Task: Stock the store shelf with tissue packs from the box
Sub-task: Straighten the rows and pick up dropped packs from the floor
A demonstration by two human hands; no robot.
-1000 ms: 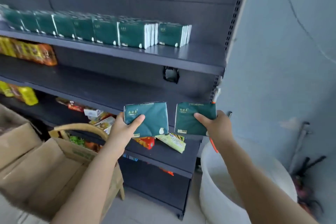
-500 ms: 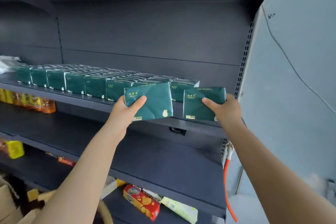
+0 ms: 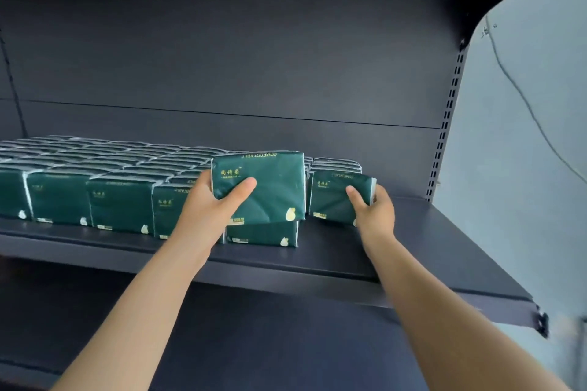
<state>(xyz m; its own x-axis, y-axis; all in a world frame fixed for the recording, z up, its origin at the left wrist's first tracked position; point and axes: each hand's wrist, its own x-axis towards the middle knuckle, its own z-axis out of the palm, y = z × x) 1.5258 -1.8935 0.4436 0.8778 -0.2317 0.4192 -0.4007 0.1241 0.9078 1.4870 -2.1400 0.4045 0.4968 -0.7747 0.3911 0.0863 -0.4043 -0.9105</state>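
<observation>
Gripping one green tissue pack (image 3: 270, 187) in left hand (image 3: 209, 209), thumb pressed across its front, fingers curled behind and hidden. Holding it upright above the front packs of the stocked row (image 3: 120, 203), probably to start a second tier.

Pinching a second tissue pack (image 3: 333, 200) in right hand (image 3: 376, 213), thumb in front, fingers wrapping its right edge. Setting it upright on the shelf (image 3: 413, 251) just beside the row's end, apparently to extend the line rightward.

Box not in view.

Pale blue wall (image 3: 524, 136), dark back panel (image 3: 222, 57), slotted upright (image 3: 446, 124)
</observation>
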